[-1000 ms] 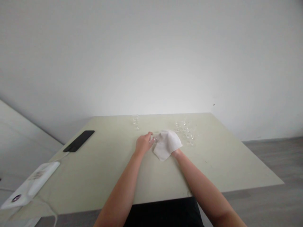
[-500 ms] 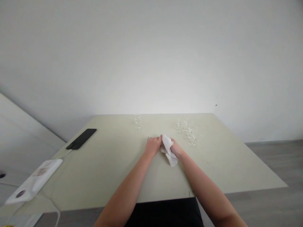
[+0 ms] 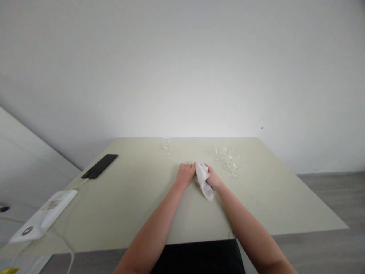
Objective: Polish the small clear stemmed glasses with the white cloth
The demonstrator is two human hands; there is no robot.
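My left hand point(image 3: 185, 175) is closed, its fingers wrapped round what looks like a small glass, nearly all of it hidden by the hand. Against it, my right hand point(image 3: 213, 179) grips a crumpled white cloth point(image 3: 203, 179), whose loose end hangs down toward me. The two hands meet at the cloth above the middle of the table. Just beyond the right hand, several small clear stemmed glasses point(image 3: 229, 160) stand in a group. Further back to the left of them is another clear stemmed glass point(image 3: 167, 145), standing upright on its own.
The pale table point(image 3: 128, 213) backs onto a grey-white wall point(image 3: 182, 76). At the left lie a black phone point(image 3: 99, 166) and a white power strip point(image 3: 47, 213), with a white cable point(image 3: 68, 247) trailing off the front edge. Grey floor shows at the right.
The cloth has shifted and folded slightly between the hands, and the left hand has turned a little. The view has moved slightly; the standing glasses have kept their places.
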